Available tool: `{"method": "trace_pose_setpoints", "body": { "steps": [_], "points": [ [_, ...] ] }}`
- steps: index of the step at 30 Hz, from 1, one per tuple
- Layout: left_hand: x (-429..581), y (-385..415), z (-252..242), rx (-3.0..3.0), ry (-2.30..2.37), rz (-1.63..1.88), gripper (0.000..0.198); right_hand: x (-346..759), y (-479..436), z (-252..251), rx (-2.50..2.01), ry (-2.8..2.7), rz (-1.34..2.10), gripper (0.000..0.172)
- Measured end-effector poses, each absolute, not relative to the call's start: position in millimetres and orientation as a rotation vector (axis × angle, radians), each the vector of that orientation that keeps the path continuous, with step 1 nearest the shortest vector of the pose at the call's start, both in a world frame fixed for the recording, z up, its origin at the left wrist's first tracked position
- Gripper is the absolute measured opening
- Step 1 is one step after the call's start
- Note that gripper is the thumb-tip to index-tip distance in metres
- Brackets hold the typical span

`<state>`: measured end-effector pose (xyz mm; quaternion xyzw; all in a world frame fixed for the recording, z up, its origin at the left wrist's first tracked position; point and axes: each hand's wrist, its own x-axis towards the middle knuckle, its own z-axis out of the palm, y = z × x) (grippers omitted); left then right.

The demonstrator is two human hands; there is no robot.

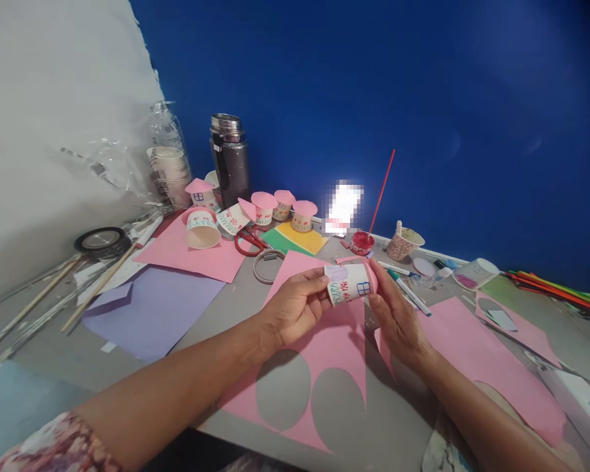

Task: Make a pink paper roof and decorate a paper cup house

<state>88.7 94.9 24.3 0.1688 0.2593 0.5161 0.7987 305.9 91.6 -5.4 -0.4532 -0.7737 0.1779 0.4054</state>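
Paper cup (349,282) held on its side between the two hands, just above a pink sheet (334,341) with round cut-outs that lies beneath the wrists. The cup's long axis runs nearly level from hand to hand. Its wider rim end points toward the left hand (295,305), and its narrower end, capped by a pink roof (372,272), points toward the right hand (398,318). The drawn window and red marks on its wall face the wearer. The left hand grasps the rim end, thumb on top and fingers curled beneath. The right hand lays its extended fingers against the roof end; its thumb is hidden, so whether it closes on the cup cannot be told. Both hands touch the cup, neither nearer than the other. Just beyond the right hand lies a felt pen (409,292); farther beyond it stands a red paint pot (361,242). Beyond the left hand lie red scissors (248,241) and a row of finished cup houses (282,206).
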Motion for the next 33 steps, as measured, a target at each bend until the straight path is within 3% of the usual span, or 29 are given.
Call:
{"method": "trace_pose_setpoints", "body": {
  "steps": [4,8,12,16,21,33],
  "points": [
    [85.9,98.5,27.8,0.346,0.569,1.147,0.022,314.0,97.8,-1.0,-1.191,-1.752,0.585,0.063],
    [82.9,97.8,30.8,0.483,0.602,1.249,0.019,319.8,108.9,3.4,-1.298,-1.364,0.881,0.052],
    [82.0,91.3,28.9,0.875,0.678,1.332,0.039,314.4,112.4,6.1,-1.210,-1.101,1.202,0.048],
    [84.7,86.3,22.8,1.126,0.677,1.331,0.042,308.3,109.2,7.0,-1.065,-1.051,1.368,0.048],
    [89.6,82.2,16.0,1.265,0.641,1.287,0.042,307.9,107.5,7.3,-1.030,-1.068,1.501,0.051],
    [91.7,79.7,10.6,1.448,0.673,1.287,0.033,309.0,106.7,7.9,-0.932,-1.219,1.520,0.036]
  ]
}}
